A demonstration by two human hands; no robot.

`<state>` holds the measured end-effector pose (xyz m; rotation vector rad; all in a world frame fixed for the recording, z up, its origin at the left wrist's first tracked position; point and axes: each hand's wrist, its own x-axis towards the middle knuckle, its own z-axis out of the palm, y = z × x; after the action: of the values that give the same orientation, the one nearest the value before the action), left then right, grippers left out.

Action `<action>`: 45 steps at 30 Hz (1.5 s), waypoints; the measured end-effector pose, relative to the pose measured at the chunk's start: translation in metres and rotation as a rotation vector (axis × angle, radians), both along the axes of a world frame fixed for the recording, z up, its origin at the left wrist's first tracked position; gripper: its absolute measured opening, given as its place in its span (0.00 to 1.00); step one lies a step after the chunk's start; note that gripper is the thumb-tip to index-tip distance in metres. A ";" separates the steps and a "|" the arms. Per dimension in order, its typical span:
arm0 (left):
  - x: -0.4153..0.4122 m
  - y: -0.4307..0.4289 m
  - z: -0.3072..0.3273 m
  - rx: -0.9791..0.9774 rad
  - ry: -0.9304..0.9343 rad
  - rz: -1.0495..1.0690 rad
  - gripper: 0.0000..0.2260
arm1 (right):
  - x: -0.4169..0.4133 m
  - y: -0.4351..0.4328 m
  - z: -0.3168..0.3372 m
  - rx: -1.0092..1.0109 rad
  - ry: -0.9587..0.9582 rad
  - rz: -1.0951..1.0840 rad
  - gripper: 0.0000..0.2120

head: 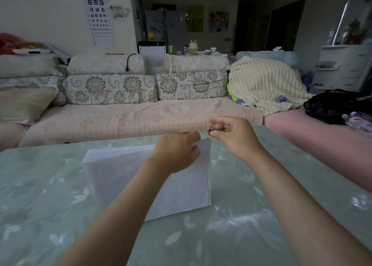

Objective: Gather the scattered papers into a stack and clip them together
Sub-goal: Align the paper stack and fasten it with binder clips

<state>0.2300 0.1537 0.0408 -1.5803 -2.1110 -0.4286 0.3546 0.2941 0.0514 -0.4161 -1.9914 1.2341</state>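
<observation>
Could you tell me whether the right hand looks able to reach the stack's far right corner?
Probably yes. The right hand, pinching a clip, hovers close by that corner of the stack with nothing between them. The left hand grips the stack beside it but leaves the corner's tip bare.

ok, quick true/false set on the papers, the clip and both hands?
1. The papers form one paper stack on the table. True.
2. The paper clip is already on the paper stack. False: the right hand pinches it just beyond the stack's far right corner, not on the sheets.
3. The left hand has its grip on that far right corner. True.
4. The table cover is plain red. False: it is pale green with a leaf pattern.
</observation>
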 end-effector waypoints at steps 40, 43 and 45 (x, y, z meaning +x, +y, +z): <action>0.000 -0.003 0.013 -0.021 -0.282 0.071 0.11 | -0.002 -0.019 -0.001 0.170 0.038 -0.047 0.08; -0.001 -0.003 0.013 -0.007 -0.292 0.073 0.11 | -0.005 -0.019 -0.004 0.198 0.060 -0.063 0.09; -0.002 -0.003 0.012 -0.001 -0.296 0.071 0.12 | -0.005 -0.019 -0.005 0.205 0.077 -0.068 0.08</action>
<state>0.2282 0.1508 0.0529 -1.5139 -2.3766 -0.6730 0.3492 0.2756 0.0460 -0.3266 -1.9969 0.9785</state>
